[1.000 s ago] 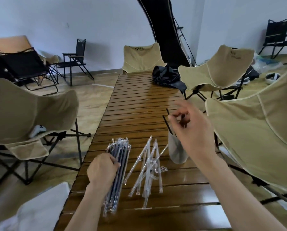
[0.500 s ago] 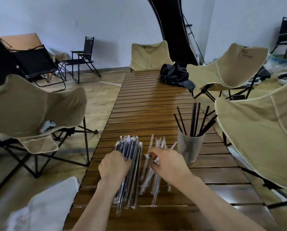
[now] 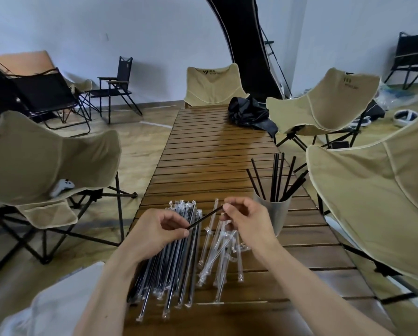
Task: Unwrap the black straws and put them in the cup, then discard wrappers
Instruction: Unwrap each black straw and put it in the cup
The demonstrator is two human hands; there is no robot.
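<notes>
In the head view, your hands have changed their job. Half a second ago both lay down on the piles; one second ago your right hand was up at the cup. Now both are lifted a little above the surface (image 3: 203,151) and one straw (image 3: 204,217) is stretched between them. Your left hand (image 3: 158,230) pinches its lower end with thumb and curled fingers, and your right hand (image 3: 245,220) pinches the upper end, near the cup (image 3: 272,214). I cannot tell if the wrapper is already torn.

I judge from this that you have begun the next straw, and the step is to pull off its wrapper.

The wrapped straws (image 3: 176,260) lie in a bundle under your left forearm. The empty wrappers (image 3: 219,253) lie just beside them, under your right hand, not yet thrown away. The cup stands to the right with several bare straws (image 3: 277,178) leaning inside. Many straws are left, so the task is maybe in its first half.
</notes>
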